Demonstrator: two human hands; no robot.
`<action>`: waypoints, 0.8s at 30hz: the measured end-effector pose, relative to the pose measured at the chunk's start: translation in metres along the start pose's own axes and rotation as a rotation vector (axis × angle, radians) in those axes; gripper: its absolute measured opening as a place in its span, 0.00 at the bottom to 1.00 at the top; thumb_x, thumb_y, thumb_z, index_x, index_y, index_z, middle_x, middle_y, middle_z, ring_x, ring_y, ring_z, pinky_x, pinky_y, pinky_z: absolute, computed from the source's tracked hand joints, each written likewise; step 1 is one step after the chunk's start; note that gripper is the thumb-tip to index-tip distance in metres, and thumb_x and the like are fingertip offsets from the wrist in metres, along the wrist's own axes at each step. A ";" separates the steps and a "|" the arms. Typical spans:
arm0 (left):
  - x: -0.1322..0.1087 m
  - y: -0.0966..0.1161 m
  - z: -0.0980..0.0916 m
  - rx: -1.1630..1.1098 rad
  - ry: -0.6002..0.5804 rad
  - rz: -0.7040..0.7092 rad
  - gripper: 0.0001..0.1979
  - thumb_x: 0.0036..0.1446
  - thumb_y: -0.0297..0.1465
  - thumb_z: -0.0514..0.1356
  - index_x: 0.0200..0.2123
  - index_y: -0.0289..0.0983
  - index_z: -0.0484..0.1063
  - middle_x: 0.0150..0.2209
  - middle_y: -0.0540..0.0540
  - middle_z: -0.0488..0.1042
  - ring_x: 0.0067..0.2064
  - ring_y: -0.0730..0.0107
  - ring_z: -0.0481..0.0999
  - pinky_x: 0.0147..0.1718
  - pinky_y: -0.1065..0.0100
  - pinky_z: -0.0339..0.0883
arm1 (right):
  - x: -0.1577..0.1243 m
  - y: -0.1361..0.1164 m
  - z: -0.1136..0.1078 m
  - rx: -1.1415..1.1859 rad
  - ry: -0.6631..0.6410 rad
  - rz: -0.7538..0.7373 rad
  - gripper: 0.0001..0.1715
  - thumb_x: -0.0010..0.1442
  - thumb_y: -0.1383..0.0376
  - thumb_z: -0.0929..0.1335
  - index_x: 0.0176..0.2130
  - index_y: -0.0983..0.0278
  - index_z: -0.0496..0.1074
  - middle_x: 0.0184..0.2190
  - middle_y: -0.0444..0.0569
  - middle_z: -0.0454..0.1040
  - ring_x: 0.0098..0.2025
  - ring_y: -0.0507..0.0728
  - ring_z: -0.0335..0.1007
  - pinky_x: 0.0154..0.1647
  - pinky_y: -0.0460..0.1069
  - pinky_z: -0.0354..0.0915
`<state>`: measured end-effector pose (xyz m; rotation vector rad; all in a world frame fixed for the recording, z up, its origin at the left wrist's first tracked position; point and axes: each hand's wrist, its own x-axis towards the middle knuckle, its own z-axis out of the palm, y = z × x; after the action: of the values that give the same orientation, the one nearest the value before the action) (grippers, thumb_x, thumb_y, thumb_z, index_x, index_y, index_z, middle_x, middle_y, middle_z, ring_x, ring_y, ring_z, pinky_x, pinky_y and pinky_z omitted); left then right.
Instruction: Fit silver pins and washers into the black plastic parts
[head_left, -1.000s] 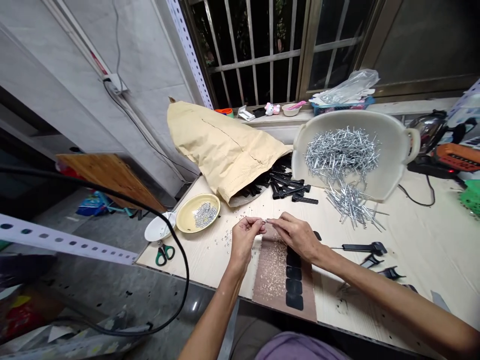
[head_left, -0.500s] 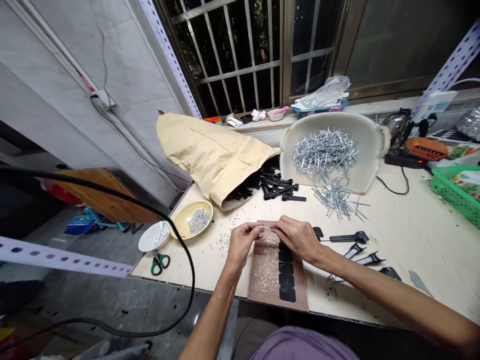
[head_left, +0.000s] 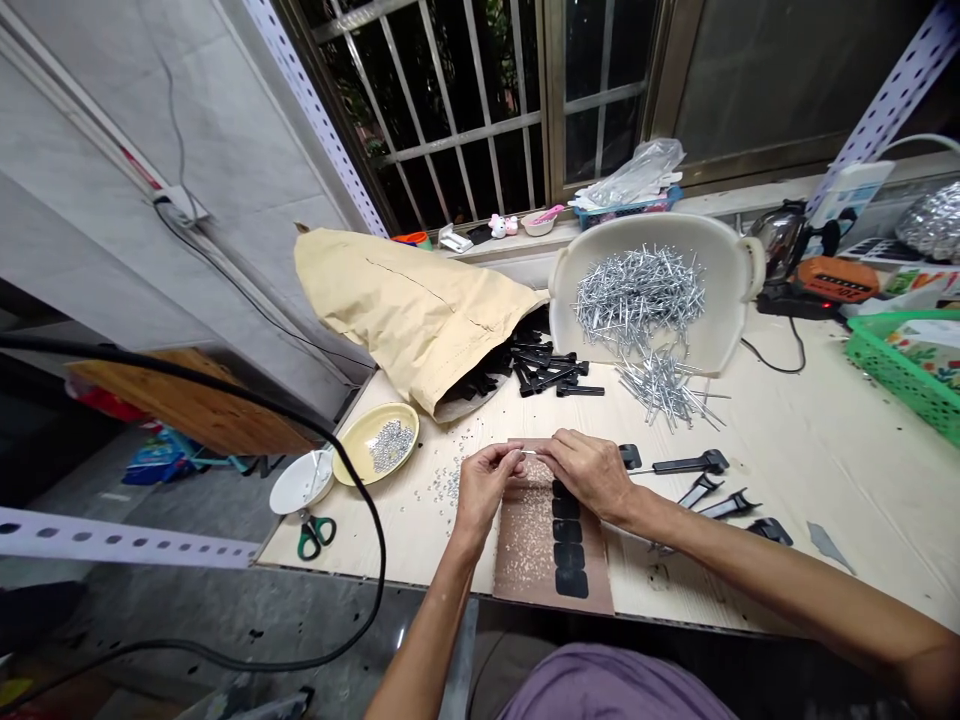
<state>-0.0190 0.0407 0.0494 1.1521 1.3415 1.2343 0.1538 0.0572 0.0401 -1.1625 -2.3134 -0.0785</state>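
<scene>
My left hand [head_left: 482,488] and my right hand [head_left: 592,472] meet over the far end of a brown board [head_left: 521,575]. Between their fingertips lies a thin silvery metal pin [head_left: 529,452], pinched from both sides. Its ends are hidden by the fingers. A column of black rounded-square pads [head_left: 568,528] runs along the board's right side, and pale flecks cover its left. Tiny shiny metal pieces [head_left: 448,482] are scattered left of my left hand. Just right of my right hand lies a black plastic part [head_left: 690,463] with a thin rod at its end, and several similar parts lie below it.
A cream basin [head_left: 720,330] holds many metal pins, some spilling out. Black parts [head_left: 551,370] spill from a paper sack [head_left: 420,310]. At left are a yellow bowl [head_left: 349,455], a white bowl [head_left: 289,493] and scissors [head_left: 315,537]. A green basket [head_left: 900,375] stands right. A black cable [head_left: 379,560] hangs at front left.
The camera view has shifted slightly, so the surroundings appear a little further left. Both hands keep nearly the same pose, still pinching the metal pin.
</scene>
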 end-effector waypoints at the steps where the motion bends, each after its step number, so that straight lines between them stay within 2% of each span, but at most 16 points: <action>1: 0.000 0.000 0.001 -0.007 0.000 -0.004 0.13 0.47 0.35 0.65 0.35 0.33 0.77 0.26 0.47 0.76 0.26 0.73 0.73 0.30 0.70 0.69 | 0.000 0.000 0.000 0.002 0.002 0.005 0.15 0.66 0.63 0.58 0.34 0.63 0.71 0.29 0.48 0.70 0.33 0.53 0.65 0.31 0.46 0.54; 4: -0.001 0.000 0.001 0.023 0.005 0.025 0.12 0.48 0.35 0.64 0.35 0.33 0.77 0.25 0.48 0.75 0.26 0.73 0.72 0.29 0.71 0.68 | 0.000 0.000 -0.003 0.067 -0.032 0.049 0.17 0.67 0.61 0.57 0.34 0.63 0.70 0.30 0.48 0.70 0.32 0.52 0.65 0.29 0.46 0.53; 7: 0.000 0.000 0.001 0.124 0.009 0.095 0.11 0.50 0.35 0.62 0.34 0.34 0.78 0.24 0.48 0.74 0.26 0.72 0.72 0.29 0.71 0.67 | 0.001 0.001 -0.005 0.277 -0.098 0.155 0.17 0.66 0.59 0.58 0.33 0.63 0.69 0.30 0.46 0.70 0.29 0.51 0.65 0.27 0.45 0.53; 10: 0.001 -0.001 0.002 0.190 0.013 0.132 0.11 0.51 0.35 0.61 0.34 0.35 0.78 0.24 0.49 0.74 0.26 0.72 0.72 0.29 0.72 0.66 | 0.002 0.005 -0.003 0.491 -0.149 0.273 0.18 0.64 0.56 0.60 0.28 0.63 0.67 0.26 0.43 0.69 0.27 0.50 0.64 0.26 0.44 0.53; 13: 0.002 -0.003 0.002 0.219 0.014 0.137 0.11 0.51 0.35 0.61 0.34 0.35 0.78 0.25 0.48 0.75 0.27 0.72 0.72 0.28 0.72 0.67 | 0.002 0.009 0.003 0.589 -0.193 0.313 0.19 0.63 0.56 0.60 0.27 0.64 0.66 0.23 0.42 0.68 0.26 0.50 0.63 0.26 0.44 0.53; 16: 0.002 -0.008 0.002 0.250 -0.005 0.138 0.10 0.51 0.34 0.61 0.34 0.35 0.78 0.27 0.47 0.76 0.27 0.72 0.73 0.28 0.72 0.68 | 0.000 0.011 0.006 0.629 -0.231 0.288 0.18 0.64 0.57 0.59 0.27 0.64 0.66 0.24 0.42 0.68 0.27 0.50 0.63 0.28 0.44 0.55; 21: 0.004 -0.012 0.000 0.208 -0.039 0.084 0.10 0.51 0.34 0.62 0.35 0.36 0.78 0.26 0.47 0.75 0.26 0.71 0.73 0.26 0.71 0.69 | -0.005 0.009 0.006 0.509 -0.147 0.226 0.10 0.63 0.60 0.62 0.35 0.63 0.68 0.34 0.46 0.68 0.35 0.52 0.65 0.34 0.46 0.59; 24: 0.004 -0.012 0.001 0.180 -0.060 0.054 0.10 0.50 0.34 0.62 0.34 0.35 0.78 0.27 0.47 0.75 0.26 0.71 0.73 0.26 0.70 0.70 | -0.008 0.010 0.008 0.487 -0.163 0.207 0.13 0.65 0.61 0.60 0.32 0.63 0.67 0.31 0.46 0.68 0.33 0.52 0.65 0.34 0.46 0.59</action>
<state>-0.0192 0.0442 0.0369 1.3489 1.4055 1.1257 0.1614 0.0601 0.0280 -1.1693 -2.1545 0.6404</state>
